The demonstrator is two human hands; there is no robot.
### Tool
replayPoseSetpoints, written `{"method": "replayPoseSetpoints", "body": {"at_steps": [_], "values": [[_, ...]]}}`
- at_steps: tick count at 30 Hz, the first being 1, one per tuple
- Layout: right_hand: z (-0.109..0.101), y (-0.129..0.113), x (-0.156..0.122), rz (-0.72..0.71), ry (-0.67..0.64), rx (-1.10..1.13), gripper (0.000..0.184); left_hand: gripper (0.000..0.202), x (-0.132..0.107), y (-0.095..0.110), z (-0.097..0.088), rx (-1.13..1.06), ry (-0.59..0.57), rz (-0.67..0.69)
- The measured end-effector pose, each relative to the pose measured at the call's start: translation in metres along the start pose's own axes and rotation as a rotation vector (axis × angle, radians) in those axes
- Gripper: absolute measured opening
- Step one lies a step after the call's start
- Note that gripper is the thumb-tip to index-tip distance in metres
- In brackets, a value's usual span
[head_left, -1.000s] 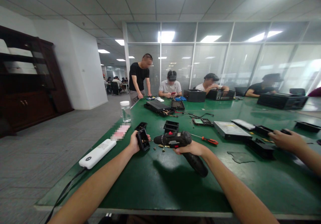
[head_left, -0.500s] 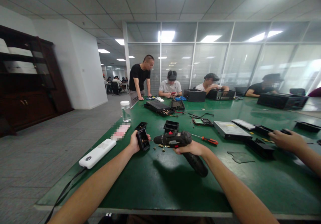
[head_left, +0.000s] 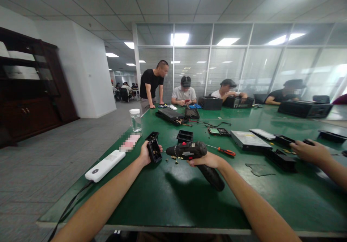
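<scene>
My left hand [head_left: 145,152] grips a small black plastic box [head_left: 154,151] by its side, tilted up with its open face to the right; small brass-coloured bits show inside. In my right hand [head_left: 206,159] is a black cordless drill [head_left: 187,150], lying sideways with its chuck pointing left at the box. The bit's tip reaches the box's right side; whether it touches a screw I cannot tell. Below the chuck, several small brass pieces [head_left: 176,160] lie scattered on the green table [head_left: 151,202]. Behind the drill stands another black open box [head_left: 185,136].
A screwdriver [head_left: 222,151] with an orange-black handle lies right of the drill. Farther right are a silver disc drive [head_left: 251,141] and a co-worker's hand [head_left: 311,151] holding a dark part. On the left are a white power bank [head_left: 105,165] and a clear jar [head_left: 135,120].
My hands, the box and the drill stay practically in place. The standing person across the table has shifted slightly to the right.
</scene>
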State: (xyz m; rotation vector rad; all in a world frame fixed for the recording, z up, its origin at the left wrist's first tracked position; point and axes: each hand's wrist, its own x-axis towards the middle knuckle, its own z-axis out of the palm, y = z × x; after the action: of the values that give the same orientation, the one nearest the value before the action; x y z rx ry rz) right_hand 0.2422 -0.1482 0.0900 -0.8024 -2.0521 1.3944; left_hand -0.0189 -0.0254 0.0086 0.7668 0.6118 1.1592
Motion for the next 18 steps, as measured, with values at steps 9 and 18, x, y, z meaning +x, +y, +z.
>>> {"method": "replayPoseSetpoints", "body": {"at_steps": [9, 18], "values": [[0.0003, -0.0033, -0.0015, -0.005, 0.01, -0.011, 0.018, 0.048, -0.0004, -0.0002, 0.0002, -0.004, -0.011, 0.006], [0.0002, -0.0032, 0.0003, 0.018, 0.02, -0.039, 0.015, 0.047, -0.004, 0.0009, 0.006, -0.024, 0.03, 0.004]]}}
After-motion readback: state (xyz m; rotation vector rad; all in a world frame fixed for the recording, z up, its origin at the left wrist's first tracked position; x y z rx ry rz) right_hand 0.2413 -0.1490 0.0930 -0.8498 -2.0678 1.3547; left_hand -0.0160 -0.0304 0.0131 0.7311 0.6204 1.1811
